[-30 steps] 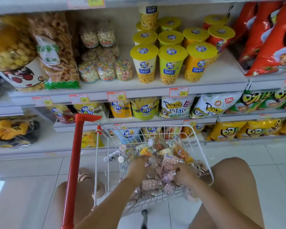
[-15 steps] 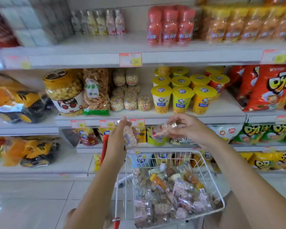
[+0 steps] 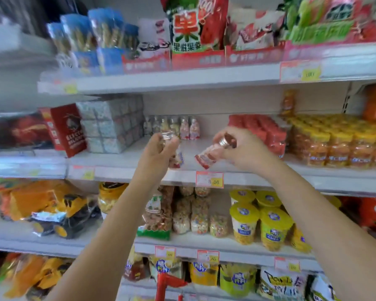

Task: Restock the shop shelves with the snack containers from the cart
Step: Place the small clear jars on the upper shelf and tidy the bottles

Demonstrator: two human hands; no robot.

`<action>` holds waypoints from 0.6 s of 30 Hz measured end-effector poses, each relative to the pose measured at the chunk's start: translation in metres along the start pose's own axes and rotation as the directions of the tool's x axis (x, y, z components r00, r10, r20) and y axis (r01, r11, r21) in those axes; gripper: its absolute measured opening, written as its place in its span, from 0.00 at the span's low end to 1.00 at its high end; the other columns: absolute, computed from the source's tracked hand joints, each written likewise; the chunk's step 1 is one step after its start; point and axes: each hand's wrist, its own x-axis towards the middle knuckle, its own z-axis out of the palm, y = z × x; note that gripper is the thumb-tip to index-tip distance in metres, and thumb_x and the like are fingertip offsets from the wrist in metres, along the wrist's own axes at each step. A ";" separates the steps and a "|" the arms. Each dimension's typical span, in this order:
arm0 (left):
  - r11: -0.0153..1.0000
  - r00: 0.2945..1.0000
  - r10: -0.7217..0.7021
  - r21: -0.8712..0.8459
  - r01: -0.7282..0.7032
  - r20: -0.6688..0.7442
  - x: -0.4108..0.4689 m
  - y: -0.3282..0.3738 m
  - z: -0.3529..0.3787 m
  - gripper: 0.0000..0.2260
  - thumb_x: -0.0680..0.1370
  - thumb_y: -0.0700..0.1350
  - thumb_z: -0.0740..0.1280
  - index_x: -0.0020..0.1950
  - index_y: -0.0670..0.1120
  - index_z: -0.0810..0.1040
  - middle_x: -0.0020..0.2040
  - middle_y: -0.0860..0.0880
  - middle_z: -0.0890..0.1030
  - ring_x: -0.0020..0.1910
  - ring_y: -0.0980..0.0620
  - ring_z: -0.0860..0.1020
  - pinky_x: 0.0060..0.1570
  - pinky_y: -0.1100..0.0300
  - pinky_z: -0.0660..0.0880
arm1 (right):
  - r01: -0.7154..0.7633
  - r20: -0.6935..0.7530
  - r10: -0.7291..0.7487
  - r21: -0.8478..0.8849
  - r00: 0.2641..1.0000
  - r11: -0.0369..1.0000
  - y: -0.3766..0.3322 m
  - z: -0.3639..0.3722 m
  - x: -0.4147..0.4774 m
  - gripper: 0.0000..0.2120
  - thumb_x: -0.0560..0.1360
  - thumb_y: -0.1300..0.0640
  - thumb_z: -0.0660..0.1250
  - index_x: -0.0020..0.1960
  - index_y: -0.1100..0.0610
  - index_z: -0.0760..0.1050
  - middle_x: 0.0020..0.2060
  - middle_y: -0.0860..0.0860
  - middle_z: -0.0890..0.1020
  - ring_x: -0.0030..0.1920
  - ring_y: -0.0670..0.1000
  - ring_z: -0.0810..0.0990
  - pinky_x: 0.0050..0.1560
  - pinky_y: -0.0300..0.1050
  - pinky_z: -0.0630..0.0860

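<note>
Silver-capped, clear plastic: two small snack bottles arrive at the middle shelf as I restock it from the cart, whose red handle shows at the bottom edge. My left hand is wrapped round the upright bottle, its cap standing above my fist. My right hand pinches the tilted bottle near its neck, base pointing down and left toward the shelf's near edge. Both hang just above a bare stretch of the board, neither set down. The step in hand is the placing itself. A row of like bottles stands at the far back. The next move, as I judge it, calls for carrying each one in front of that row, righting the tilted bottle, and letting go only when each base sits flat. Contents are blurred: pale and pinkish pieces in the tilted bottle, mixed light bits in the upright one. I cannot tell more.
</note>
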 end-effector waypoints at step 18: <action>0.857 0.983 -0.176 0.498 0.131 0.045 0.164 -0.069 0.036 0.14 0.72 0.49 0.74 0.46 0.42 0.75 0.42 0.45 0.78 0.44 0.45 0.76 0.41 0.58 0.69 | -0.259 -0.052 0.254 -0.275 0.966 0.926 0.049 0.080 0.155 0.14 0.76 0.60 0.66 0.60 0.62 0.75 0.58 0.59 0.79 0.57 0.57 0.78 0.45 0.41 0.69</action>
